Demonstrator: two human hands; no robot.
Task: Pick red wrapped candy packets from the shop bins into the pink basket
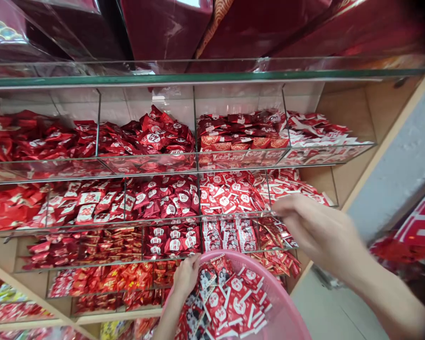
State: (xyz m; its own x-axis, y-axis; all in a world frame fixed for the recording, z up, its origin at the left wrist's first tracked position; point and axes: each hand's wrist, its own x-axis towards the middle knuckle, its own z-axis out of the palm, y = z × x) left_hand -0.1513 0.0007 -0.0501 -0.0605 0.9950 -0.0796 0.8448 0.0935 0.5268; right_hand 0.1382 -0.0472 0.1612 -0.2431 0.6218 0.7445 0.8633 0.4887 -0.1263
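My left hand (186, 277) is closed on the rim of a pink plastic basket (290, 311). Inside the basket lie many small red-and-white packets (239, 302), with some darker patterned packets (194, 307) on the left side. My right hand (306, 226) is raised over the basket's right side, close to the glass edge of a shelf of red-and-white packets (230, 193). Its fingers are curled inward and smeared by motion, so I cannot tell whether anything is between them.
Tiered glass compartments (156, 165) full of red packets stretch across in front. Dark red boxes (166, 28) stand on the glass shelf (198, 78) above. A wooden side panel (386, 137) and a pale wall (400, 174) bound the right. Tiled floor (336, 311) shows below.
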